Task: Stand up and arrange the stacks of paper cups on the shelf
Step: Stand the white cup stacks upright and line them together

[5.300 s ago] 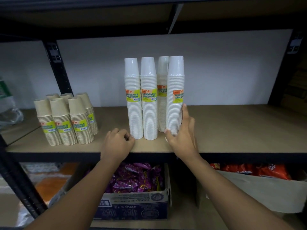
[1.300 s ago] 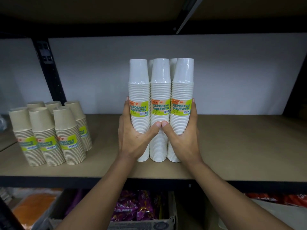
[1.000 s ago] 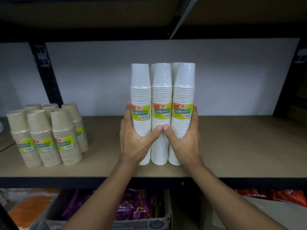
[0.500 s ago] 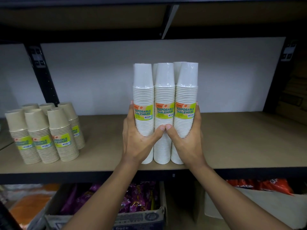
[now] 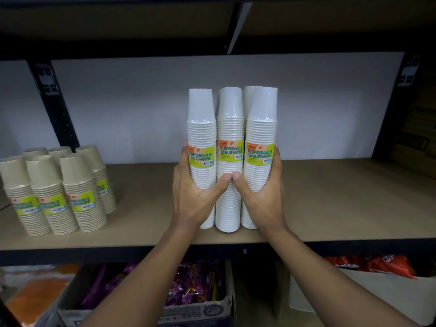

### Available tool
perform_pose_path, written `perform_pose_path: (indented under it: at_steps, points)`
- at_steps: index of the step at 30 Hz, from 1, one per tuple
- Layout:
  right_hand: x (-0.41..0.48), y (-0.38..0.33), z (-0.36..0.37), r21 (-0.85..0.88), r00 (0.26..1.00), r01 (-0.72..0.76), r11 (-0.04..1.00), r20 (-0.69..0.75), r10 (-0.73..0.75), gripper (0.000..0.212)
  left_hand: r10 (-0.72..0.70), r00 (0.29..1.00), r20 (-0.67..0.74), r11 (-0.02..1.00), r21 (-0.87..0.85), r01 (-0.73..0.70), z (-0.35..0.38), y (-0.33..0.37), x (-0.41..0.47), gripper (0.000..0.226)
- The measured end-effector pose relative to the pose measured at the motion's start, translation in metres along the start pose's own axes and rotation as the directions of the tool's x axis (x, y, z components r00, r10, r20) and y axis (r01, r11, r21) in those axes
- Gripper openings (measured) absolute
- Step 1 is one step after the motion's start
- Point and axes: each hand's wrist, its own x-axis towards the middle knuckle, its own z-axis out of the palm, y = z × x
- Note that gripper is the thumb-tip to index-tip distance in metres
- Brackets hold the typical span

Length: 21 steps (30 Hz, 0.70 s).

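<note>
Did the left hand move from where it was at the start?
Yes. The left hand went up from the shelf's front edge onto the left white cup stack.

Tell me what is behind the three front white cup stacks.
The top of another white stack shows behind the front stacks; its lower part, and anything further back, is covered.

We clasp a cluster of upright white cup stacks (image 5: 230, 138) on the shelf (image 5: 342, 197), left hand (image 5: 195, 199) and right hand (image 5: 262, 199) wrapped round its sides, thumbs meeting in front; beige cup stacks (image 5: 59, 192) stand well left of our hands.
</note>
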Motion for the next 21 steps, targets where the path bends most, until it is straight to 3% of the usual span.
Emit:
perform_pose_path:
  at_steps: [21]
  points:
    - [-0.007,-0.006,-0.004,-0.002,0.999,-0.011,1.000,0.043,0.011,0.095,0.025,1.000,-0.012,1.000,0.003,-0.025,-0.015,0.007,-0.013,0.096]
